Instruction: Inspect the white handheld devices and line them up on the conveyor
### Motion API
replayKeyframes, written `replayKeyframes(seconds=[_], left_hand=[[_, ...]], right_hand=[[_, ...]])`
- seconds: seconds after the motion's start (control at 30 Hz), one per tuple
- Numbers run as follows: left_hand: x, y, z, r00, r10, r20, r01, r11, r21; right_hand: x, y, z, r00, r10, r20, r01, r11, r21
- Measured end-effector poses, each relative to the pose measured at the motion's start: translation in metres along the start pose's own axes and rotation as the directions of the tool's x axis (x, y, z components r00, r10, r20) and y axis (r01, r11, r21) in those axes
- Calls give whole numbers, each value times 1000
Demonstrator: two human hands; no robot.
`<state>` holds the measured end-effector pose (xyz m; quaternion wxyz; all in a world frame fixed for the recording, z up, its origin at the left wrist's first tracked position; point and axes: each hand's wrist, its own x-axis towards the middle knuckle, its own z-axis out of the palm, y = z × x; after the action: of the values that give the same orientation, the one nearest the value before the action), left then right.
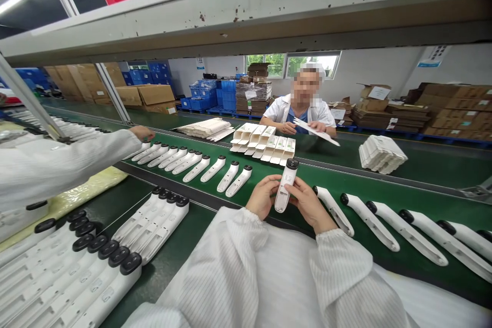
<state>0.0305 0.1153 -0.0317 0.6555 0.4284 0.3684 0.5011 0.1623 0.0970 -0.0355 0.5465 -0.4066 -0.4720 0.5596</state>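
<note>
A white handheld infrared thermometer (285, 188) with a black head is held upright between my two hands, its open battery compartment facing me. My left hand (263, 197) grips its left side with bent fingers. On the right side, my right hand (308, 204) closes around it, thumb on the front near the compartment. Nearest to my right hand lies another white thermometer (335, 211) on the green belt. A row of similar thermometers (207, 168) rests on the belt to the left.
Several thermometers (111, 292) stand packed together at lower left. A co-worker's sleeve (69, 164) reaches in from the left. Across the belt, a person (300, 105) handles flat white card beside open white boxes (265, 142). Folded cartons (382, 154) sit right; a metal shelf (246, 15) hangs overhead.
</note>
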Motion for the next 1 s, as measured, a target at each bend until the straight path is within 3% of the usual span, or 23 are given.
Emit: replayKeyframes(seconds=[0.07,0.13,0.17,0.23,0.27,0.33,0.4,0.47,0.53,0.6,0.67,0.77,0.87,0.93,1.0], left_hand=[[7,6,-17,991,109,-79,-80,949,305],[13,11,-38,937,311,-160,-125,726,676],[16,13,-48,913,367,-177,-83,592,801],[20,14,-62,921,338,-194,42,409,912],[21,13,-66,930,305,-204,81,370,926],[22,10,-65,944,248,-216,98,414,905],[21,8,-58,951,190,-243,78,615,785],[20,8,-48,963,79,-257,60,867,494],[18,10,-40,969,-27,-245,59,991,123],[16,13,-35,961,-107,-254,78,989,-125],[14,17,-32,943,-169,-288,103,968,-229],[10,19,-29,941,-223,-256,142,944,-299],[6,17,-20,953,-251,-167,192,933,-303],[3,13,-12,950,-277,-140,230,931,-282],[1,7,-3,948,-287,-137,242,931,-272]], right_hand=[[-2,0,-2,999,29,19,-30,998,50],[-3,-1,-3,999,51,11,-52,996,72],[-3,-1,-4,998,59,8,-59,995,77],[-4,-2,-5,997,75,28,-77,994,76],[-4,-2,-5,995,87,44,-90,993,69],[-5,-1,-5,991,118,59,-121,991,49],[-5,0,-5,987,154,46,-155,988,15],[-5,3,-2,985,174,15,-173,984,-44],[-4,7,3,983,183,-27,-185,974,-134],[-3,9,8,981,183,-70,-195,940,-279],[-1,10,9,979,154,-130,-199,844,-497],[-1,8,1,972,19,-235,-208,538,-817],[-2,8,-11,963,-80,-257,-229,262,-938],[-2,8,-15,954,-175,-246,-204,226,-953],[0,7,-12,935,-286,-212,-105,349,-931]])
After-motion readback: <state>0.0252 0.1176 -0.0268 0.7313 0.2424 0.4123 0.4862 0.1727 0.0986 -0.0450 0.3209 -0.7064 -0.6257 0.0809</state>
